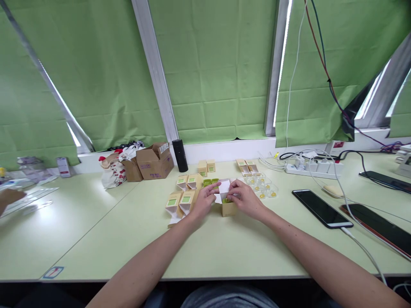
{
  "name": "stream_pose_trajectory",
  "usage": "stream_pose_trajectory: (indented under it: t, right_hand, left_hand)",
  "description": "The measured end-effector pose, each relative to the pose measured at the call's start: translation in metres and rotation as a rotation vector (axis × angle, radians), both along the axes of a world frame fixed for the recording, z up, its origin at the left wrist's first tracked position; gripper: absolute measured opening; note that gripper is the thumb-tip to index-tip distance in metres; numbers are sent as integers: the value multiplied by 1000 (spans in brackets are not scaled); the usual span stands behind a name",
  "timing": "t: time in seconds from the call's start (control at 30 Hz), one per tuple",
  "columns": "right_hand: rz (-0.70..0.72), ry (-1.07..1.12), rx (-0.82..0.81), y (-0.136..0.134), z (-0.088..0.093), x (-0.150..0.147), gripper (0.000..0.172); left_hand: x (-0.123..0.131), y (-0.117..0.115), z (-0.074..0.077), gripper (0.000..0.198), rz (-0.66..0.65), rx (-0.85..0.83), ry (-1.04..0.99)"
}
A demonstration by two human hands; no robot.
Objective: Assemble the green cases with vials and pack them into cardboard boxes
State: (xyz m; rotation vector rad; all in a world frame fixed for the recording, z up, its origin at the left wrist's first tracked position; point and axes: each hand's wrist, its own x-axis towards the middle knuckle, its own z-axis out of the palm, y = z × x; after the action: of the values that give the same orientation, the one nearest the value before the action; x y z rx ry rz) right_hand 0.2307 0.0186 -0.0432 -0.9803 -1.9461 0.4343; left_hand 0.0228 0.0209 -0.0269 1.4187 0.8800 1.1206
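A small kraft box point(229, 209) with raised white flaps stands on the table in front of me. The fingers of my right hand point(245, 197) are pinched together in its opening, beside a green item point(225, 200); whether they grip it is hard to tell. My left hand point(206, 199) is at the box's left side, fingers apart, close to a white flap. Green containers point(210, 182) sit just behind. Several kraft boxes with green labels point(186, 199) are to the left, and more point(206, 167) stand farther back. Clear plastic pieces with yellow centres point(262, 186) lie to the right.
Phones point(322, 208), cables and a white power strip point(313, 168) occupy the right side. Along the back are a cardboard box point(156, 162), a cloth bag point(113, 171) and a black cylinder point(180, 155). Another person's hand point(11, 197) is at far left by clear plastic sheets.
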Motion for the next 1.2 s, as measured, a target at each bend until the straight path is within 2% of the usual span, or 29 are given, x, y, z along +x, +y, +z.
stream_pose_trajectory:
  t: [0.27,0.4,0.6,1.2]
  right_hand:
    - [-64,255,-11,2,-2,3,21]
    - [-104,369,-102,6,-6,4,19]
    - [-106,507,-263,12,-12,0,29]
    - [-75,608,-500,5,-4,-3,49]
  left_hand:
    - [-2,7,-4,75,25,4,0]
    - [-3,4,-3,68,40,-5,-18]
    - [-2,-1,0,51,81,-11,-35]
    - [4,-8,-3,53,11,-9,-51]
